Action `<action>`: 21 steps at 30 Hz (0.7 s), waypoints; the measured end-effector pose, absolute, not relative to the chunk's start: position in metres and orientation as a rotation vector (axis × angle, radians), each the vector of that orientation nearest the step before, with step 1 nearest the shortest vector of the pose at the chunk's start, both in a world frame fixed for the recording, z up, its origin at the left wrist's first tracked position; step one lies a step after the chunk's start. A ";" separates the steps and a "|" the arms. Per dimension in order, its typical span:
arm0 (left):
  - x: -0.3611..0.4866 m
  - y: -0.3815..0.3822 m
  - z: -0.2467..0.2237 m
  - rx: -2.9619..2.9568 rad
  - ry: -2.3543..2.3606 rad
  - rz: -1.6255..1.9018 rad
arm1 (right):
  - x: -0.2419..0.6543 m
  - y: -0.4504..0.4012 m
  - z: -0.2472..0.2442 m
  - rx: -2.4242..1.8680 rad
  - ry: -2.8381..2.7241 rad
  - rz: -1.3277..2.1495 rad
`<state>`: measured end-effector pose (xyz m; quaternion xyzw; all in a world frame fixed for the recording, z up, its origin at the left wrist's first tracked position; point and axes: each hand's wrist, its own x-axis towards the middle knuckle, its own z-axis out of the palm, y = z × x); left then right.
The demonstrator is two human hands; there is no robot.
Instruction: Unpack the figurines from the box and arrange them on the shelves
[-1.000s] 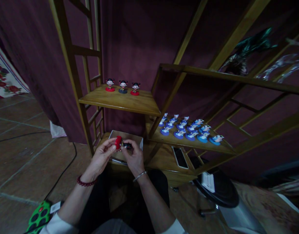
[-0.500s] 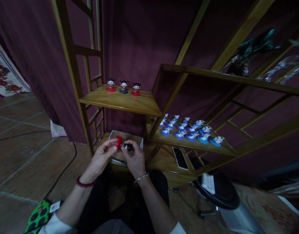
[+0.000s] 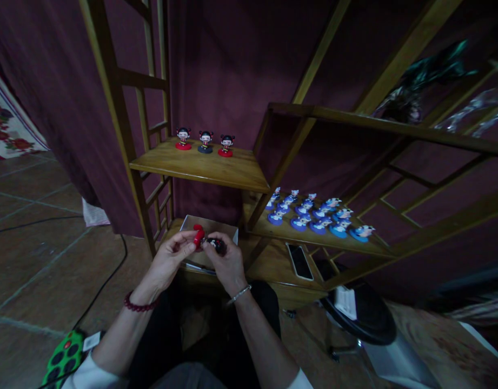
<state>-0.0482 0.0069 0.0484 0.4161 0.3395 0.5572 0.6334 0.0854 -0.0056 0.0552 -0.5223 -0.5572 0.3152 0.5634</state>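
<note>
Though between fingers (image 3: 187, 236), figurine edge (image 3: 199, 228) free

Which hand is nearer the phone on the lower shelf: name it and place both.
Right. The right hand is left of the phone, holding a dark figurine; the left hand is farther left, holding a red piece.

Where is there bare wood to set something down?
The upper left shelf, in front and right of its three figurines; the lowest board, between box and phone. The right shelf is crowded with purple- and blue-based figurines; the left hand, with a red piece, and right hand, with a dark figure, crowd the space over the box.
</note>
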 end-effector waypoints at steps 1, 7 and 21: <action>-0.048 0.007 0.049 0.950 0.780 1.271 | 0.086 -0.006 0.055 -1.227 -1.311 0.747; -0.049 0.007 0.049 0.964 0.815 1.258 | 0.088 -0.007 0.057 -1.227 -1.318 0.748; -0.045 0.001 0.054 0.861 0.763 1.277 | 0.088 -0.015 0.054 -1.178 -1.445 0.525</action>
